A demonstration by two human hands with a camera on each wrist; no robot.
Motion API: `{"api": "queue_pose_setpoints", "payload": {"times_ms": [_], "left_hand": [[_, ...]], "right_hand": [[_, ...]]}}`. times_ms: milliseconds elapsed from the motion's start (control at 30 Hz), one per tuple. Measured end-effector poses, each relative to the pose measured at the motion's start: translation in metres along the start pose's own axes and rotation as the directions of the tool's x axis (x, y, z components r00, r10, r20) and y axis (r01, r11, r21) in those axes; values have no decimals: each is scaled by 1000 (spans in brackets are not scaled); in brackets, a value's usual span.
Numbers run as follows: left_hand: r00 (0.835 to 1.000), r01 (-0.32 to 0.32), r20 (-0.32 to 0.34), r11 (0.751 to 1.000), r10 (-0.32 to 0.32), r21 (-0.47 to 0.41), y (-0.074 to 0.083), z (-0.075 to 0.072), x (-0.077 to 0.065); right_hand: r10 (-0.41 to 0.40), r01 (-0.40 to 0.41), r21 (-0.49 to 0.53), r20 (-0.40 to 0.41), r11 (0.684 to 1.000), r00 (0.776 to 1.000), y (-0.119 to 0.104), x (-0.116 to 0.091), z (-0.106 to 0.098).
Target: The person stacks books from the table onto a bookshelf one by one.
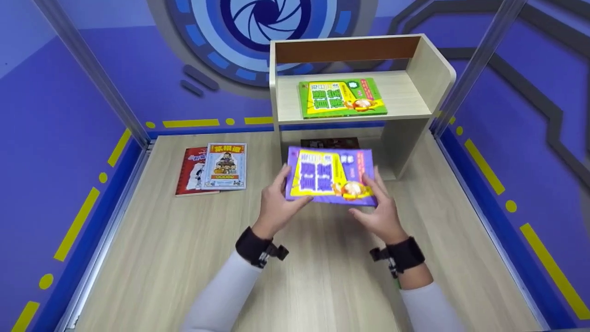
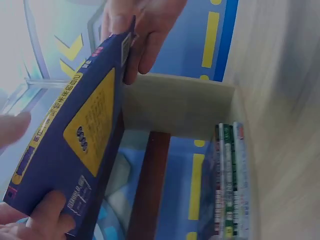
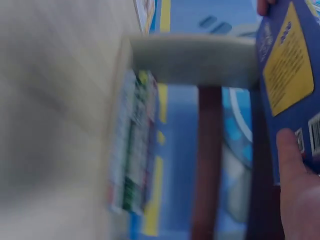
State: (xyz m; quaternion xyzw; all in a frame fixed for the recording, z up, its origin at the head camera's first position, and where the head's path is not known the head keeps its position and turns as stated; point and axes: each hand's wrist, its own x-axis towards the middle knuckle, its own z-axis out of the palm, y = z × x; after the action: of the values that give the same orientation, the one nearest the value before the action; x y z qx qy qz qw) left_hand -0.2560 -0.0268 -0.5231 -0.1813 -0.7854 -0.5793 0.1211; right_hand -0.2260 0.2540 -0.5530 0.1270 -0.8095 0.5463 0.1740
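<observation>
A purple book (image 1: pixel 326 173) with a yellow cover panel is held flat, cover up, between two hands in front of the small shelf. My left hand (image 1: pixel 278 205) grips its left edge, thumb on the near side. At the opposite edge, my right hand (image 1: pixel 381 216) holds it with fingers over the right side. From below, the left wrist view shows its spine and the blue back cover (image 2: pixel 95 130), with left-hand fingers curled against the back. In the right wrist view a right-hand finger (image 3: pixel 292 155) lies against the back near the barcode.
On the upper board of the wooden shelf (image 1: pixel 435 74) lies a green book (image 1: pixel 341 99). Several books (image 2: pixel 232 180) lie stacked in the lower compartment, partly hidden by the purple one. Left on the table (image 1: pixel 152 258), a light blue book (image 1: pixel 226 166) overlaps a red book (image 1: pixel 186 177).
</observation>
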Motion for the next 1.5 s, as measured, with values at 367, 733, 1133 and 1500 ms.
{"api": "queue_pose_setpoints", "payload": {"times_ms": [367, 733, 1133, 1500], "left_hand": [[991, -130, 38, 991, 129, 29, 32, 4, 50], [984, -176, 62, 968, 167, 182, 52, 13, 102], [968, -244, 181, 822, 174, 514, 37, 5, 159], [978, -208, 128, 816, 165, 540, 34, 1, 154]], "right_hand": [[-209, 207, -34, -49, 978, 977, -30, 60, -42], [-93, 91, -178, -3, 980, 996, -29, 117, -70], [-71, 46, -467, -38, 883, 997, -4, 157, -82], [23, -33, -447, -28, 894, 999, -9, 164, -80]]}}
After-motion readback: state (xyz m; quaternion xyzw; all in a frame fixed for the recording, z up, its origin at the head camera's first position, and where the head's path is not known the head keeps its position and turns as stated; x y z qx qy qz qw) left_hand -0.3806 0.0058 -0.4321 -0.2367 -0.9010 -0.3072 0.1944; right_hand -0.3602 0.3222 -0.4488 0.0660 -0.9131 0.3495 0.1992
